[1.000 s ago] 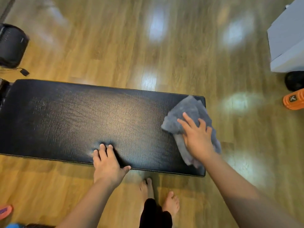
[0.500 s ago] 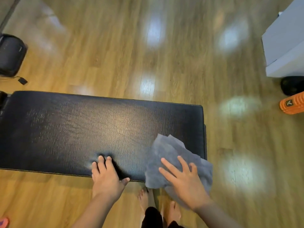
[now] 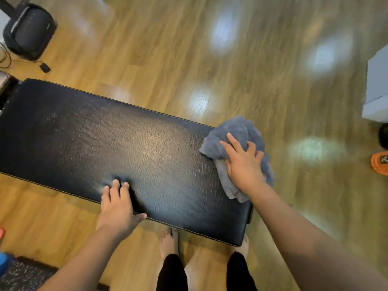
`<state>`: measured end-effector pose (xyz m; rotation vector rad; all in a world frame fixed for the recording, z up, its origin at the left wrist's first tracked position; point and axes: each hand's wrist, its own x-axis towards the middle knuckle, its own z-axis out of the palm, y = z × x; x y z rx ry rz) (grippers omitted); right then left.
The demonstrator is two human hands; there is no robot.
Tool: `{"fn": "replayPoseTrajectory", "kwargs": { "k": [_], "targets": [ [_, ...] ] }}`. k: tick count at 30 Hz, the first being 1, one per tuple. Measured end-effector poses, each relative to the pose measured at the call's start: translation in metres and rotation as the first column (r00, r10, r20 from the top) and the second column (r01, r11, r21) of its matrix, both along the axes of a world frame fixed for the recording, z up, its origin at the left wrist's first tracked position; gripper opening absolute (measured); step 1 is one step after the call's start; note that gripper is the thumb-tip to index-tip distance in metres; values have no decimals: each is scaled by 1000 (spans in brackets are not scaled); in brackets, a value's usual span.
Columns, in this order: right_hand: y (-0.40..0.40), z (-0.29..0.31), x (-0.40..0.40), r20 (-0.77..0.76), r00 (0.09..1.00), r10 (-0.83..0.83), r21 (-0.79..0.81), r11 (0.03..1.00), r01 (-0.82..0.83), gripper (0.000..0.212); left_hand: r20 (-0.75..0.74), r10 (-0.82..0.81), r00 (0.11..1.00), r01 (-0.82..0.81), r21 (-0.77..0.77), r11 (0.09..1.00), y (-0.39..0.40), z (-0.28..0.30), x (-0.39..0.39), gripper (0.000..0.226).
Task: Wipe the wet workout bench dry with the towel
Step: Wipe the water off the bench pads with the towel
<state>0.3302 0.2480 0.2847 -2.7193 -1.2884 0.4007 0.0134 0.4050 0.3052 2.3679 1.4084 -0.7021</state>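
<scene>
A long black padded workout bench lies across the view, its creased surface shining. A crumpled grey towel sits on the bench's right end, near the far corner. My right hand presses flat on the towel with fingers spread and straight. My left hand rests on the bench's near edge, fingertips pushing a dent into the padding, thumb out to the side.
Glossy wooden floor surrounds the bench. A black bag with a cable lies at the far left. A white box and an orange roller sit at the right edge. My bare feet stand under the bench's near side.
My right hand has swept the towel from the bench's near right corner back up to the far right corner. My left hand has stayed pressed on the near edge.
</scene>
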Motion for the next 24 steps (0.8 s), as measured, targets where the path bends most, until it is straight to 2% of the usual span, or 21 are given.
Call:
{"fn": "replayPoseTrajectory", "kwargs": {
  "k": [3, 7, 9, 12, 14, 16, 19, 21, 24],
  "targets": [
    [30, 5, -21, -30, 994, 107, -11, 994, -107, 52, -33, -15, 999, 16, 11, 1000, 1, 4, 3, 109],
    [-4, 9, -90, -32, 885, 465, -6, 885, -465, 58, -90, 28, 996, -21, 82, 996, -17, 13, 12, 104],
    [-42, 10, -110, -16, 801, 598, -23, 801, -598, 52, -27, 82, 996, -80, 89, 993, -40, 19, 26, 94],
    [-104, 5, -99, -28, 728, 685, -92, 723, -685, 51, 239, 194, 951, -210, 45, 977, -86, 22, 50, 76],
    [-133, 1, -71, 15, 717, 697, -115, 713, -691, 54, 407, 294, 865, -312, -22, 950, -116, 23, 67, 68],
    [-148, 1, -36, 37, 752, 658, -111, 750, -652, 58, 488, 385, 783, -385, -106, 917, -145, 25, 82, 64],
    [-134, 6, 12, 21, 822, 570, -114, 818, -564, 59, 554, 467, 690, -457, -166, 874, -182, 25, 96, 60],
    [-107, 6, 34, 38, 856, 516, -124, 852, -509, 60, 575, 475, 666, -460, -185, 868, -200, 27, 104, 59],
    [-48, 11, 40, 5, 913, 408, -125, 906, -404, 50, 596, 511, 619, -498, -206, 843, -229, 28, 113, 57]
  ]
}}
